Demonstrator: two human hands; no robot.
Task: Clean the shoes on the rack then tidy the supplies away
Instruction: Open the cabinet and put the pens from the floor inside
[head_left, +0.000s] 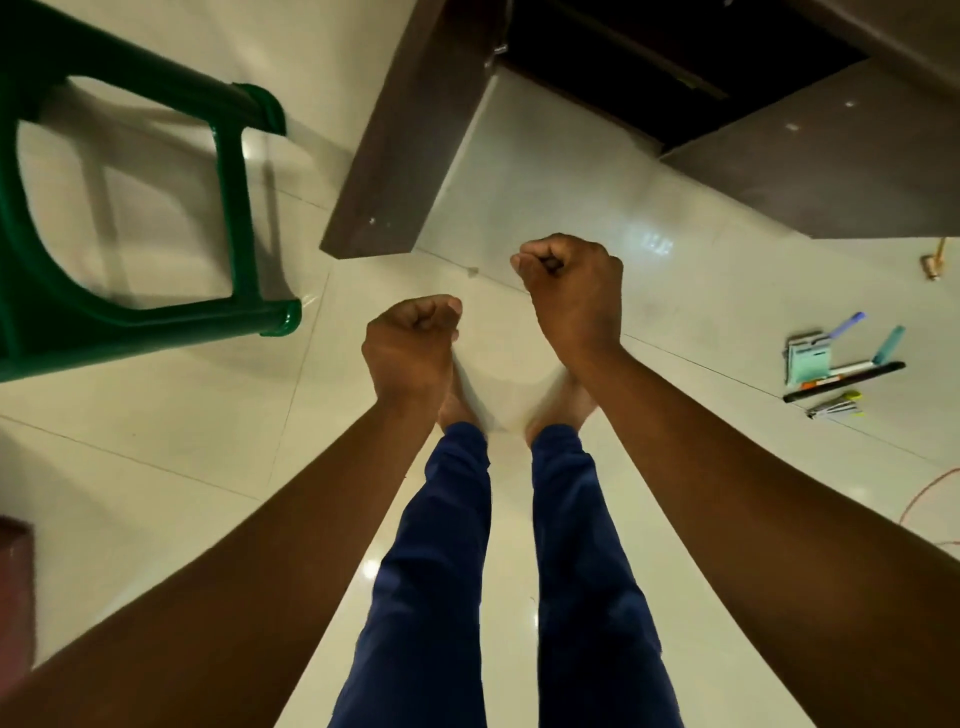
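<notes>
Standing on pale tiled floor (156, 426); both arms out in front. Left hand (410, 343) and right hand (571, 291) each curled into a tight fist, gripping nothing, apart from one another. Shoes and rack out of sight; small supplies (836, 364) lie on the floor right of the right hand, green chair (130, 208) far on the other side.

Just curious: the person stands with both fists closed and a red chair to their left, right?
Not quite. In the head view both hands, left and right, are closed fists, and a chair is to their left, but it is green, not red.
</notes>
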